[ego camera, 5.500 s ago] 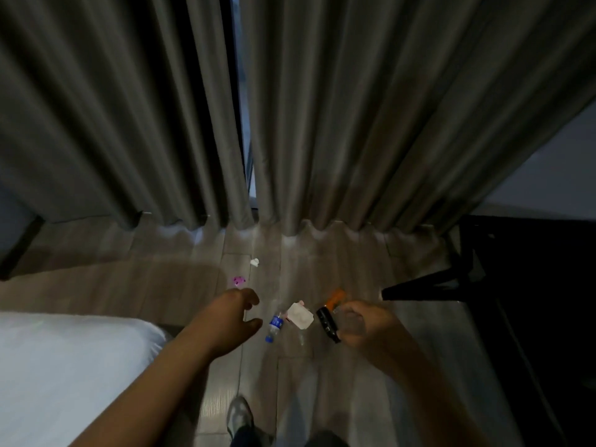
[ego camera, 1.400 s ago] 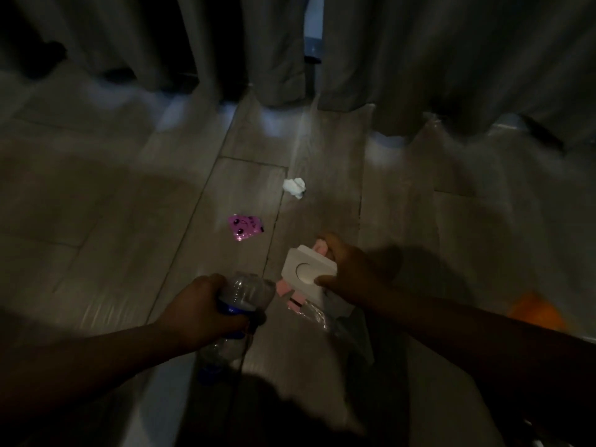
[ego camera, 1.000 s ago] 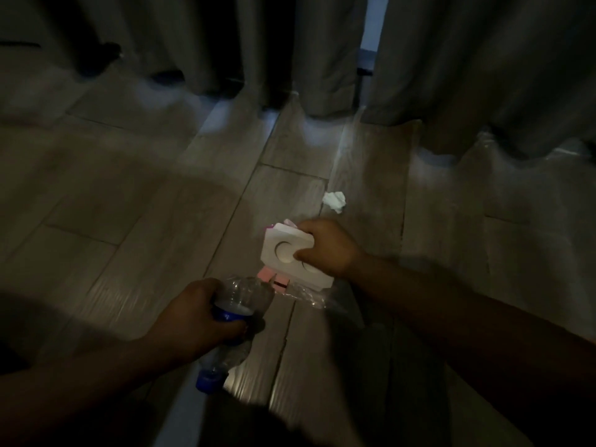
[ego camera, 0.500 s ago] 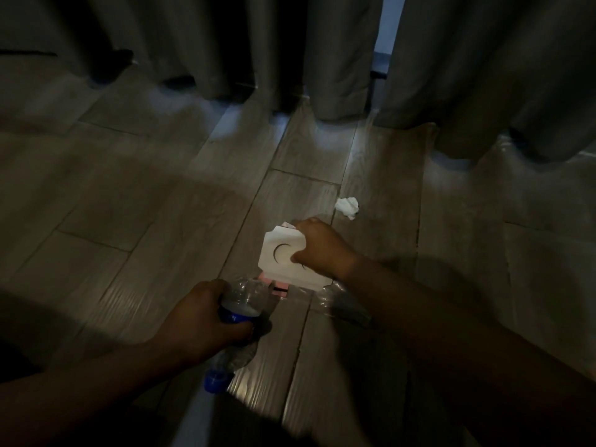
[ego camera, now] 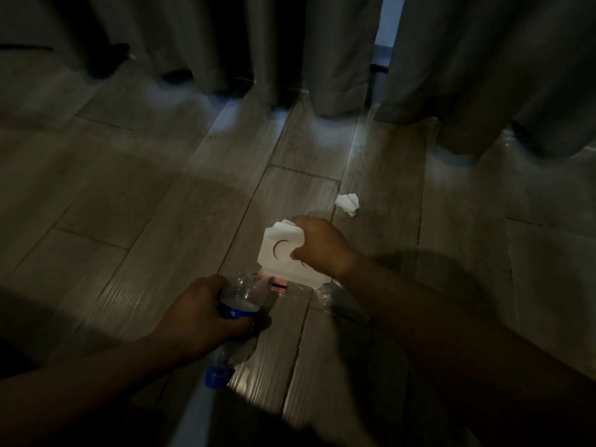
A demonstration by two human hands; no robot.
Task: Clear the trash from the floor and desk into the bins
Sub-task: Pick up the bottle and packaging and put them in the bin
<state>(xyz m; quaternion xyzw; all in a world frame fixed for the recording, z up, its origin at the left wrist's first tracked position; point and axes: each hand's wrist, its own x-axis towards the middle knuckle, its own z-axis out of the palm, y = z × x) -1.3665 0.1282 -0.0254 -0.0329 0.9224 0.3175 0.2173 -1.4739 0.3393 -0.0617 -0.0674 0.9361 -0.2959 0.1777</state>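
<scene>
- My left hand (ego camera: 200, 321) is wrapped around a clear plastic bottle (ego camera: 238, 321) with a blue label; its blue cap (ego camera: 217, 379) points down and towards me, and the base sticks out past my fingers.
- My right hand (ego camera: 317, 250) pinches a white cardboard piece (ego camera: 283, 256) with round cut-outs, thumb on the near face, fingers curled over its top edge.
- Under that cardboard I can see a bit of pink packaging (ego camera: 277, 283) and some crinkled clear plastic wrap (ego camera: 332, 295); I cannot tell whether they hang from my grip or lie on the floor.
- A crumpled white tissue (ego camera: 348, 203) lies on the wood-plank floor (ego camera: 129, 204) just beyond my right hand, not touching it.
- Grey curtains (ego camera: 338, 53) hang down to the floor along the far side, with a narrow bright gap between two panels.
- The room is dim; shadow covers the planks under both my forearms, and a pale patch of light shows on the boards near the bottle cap.
- Both arms are bare and reach forward from the lower corners of the view.
</scene>
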